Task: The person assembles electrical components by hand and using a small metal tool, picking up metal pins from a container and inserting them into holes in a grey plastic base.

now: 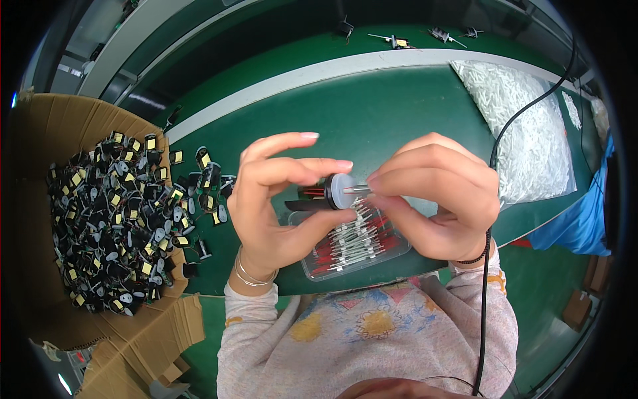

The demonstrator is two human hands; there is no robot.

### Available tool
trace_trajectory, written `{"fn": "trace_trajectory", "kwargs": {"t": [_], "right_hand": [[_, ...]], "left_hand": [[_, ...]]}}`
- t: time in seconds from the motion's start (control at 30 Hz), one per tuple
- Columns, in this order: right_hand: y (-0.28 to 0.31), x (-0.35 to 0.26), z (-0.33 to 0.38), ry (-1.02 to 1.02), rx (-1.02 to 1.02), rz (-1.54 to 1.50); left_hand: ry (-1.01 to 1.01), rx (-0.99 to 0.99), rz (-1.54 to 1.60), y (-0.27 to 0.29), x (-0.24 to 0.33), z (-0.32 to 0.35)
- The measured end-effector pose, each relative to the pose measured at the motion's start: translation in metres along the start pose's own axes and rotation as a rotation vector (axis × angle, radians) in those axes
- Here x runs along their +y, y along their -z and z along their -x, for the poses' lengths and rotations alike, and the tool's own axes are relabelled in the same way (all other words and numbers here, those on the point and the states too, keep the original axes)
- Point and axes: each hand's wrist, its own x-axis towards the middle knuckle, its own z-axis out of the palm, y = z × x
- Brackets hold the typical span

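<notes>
Between the thumb and index finger of my left hand [272, 193] is a small black part with a translucent white round cap [343, 191] and a bit of red showing on its left side. My right hand [435, 193] pinches a thin pin [359, 189] whose tip meets the cap's face; whether it has gone in I cannot tell. Under both hands lies a clear plastic tray [309, 271], filled with several thin pieces that have white middles and red ends [359, 243].
At left, a cardboard box [100, 110] is heaped with black parts bearing yellow labels [123, 219]; several more lie beside it [209, 176]. A clear bag of small white tubes [525, 133] rests at right. A black cable [488, 286] hangs past my right wrist. More parts [399, 42] lie beyond the pale rail [319, 70].
</notes>
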Motion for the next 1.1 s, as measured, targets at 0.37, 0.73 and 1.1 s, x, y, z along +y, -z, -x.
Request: {"fn": "trace_trajectory", "kwargs": {"t": [0.37, 0.73, 1.1], "right_hand": [[-0.001, -0.002, 0.004, 0.240, 0.004, 0.234], [-0.003, -0.002, 0.007, 0.201, -0.061, 0.159], [-0.011, 0.005, 0.005, 0.066, -0.026, 0.038]], "left_hand": [[0.105, 0.021, 0.441, -0.001, 0.008, 0.003], [0.144, -0.020, 0.382, 0.001, 0.008, 0.007], [0.062, 0.091, 0.201, -0.005, 0.013, 0.009]]}}
